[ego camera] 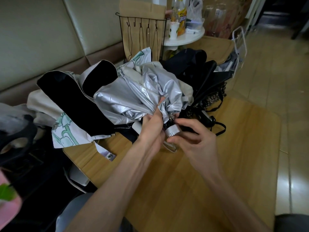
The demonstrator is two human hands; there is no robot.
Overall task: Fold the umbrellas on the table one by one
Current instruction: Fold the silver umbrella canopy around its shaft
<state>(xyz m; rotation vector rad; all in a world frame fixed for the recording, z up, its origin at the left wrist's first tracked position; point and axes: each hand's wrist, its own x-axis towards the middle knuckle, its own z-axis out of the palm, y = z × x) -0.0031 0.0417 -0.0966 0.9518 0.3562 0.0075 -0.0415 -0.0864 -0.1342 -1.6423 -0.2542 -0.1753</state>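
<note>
A silver umbrella point(133, 97) lies loosely gathered over the far half of the wooden table point(225, 164). My left hand point(153, 126) grips its bunched canopy just above the handle. My right hand point(190, 136) curls its thumb and fingers round the grey handle cap point(173, 130). Behind and to the left lies a white umbrella with green print and black lining point(70, 101). A black umbrella point(197, 67) and a dark spotted one point(212, 99) lie to the right, their straps trailing on the table.
A cream bench seat point(50, 39) runs along the left. Behind the pile stand a wire rack with hooks point(142, 27) and a small round white table point(187, 36) with a bottle and cup. Tiled floor point(275, 81) lies to the right.
</note>
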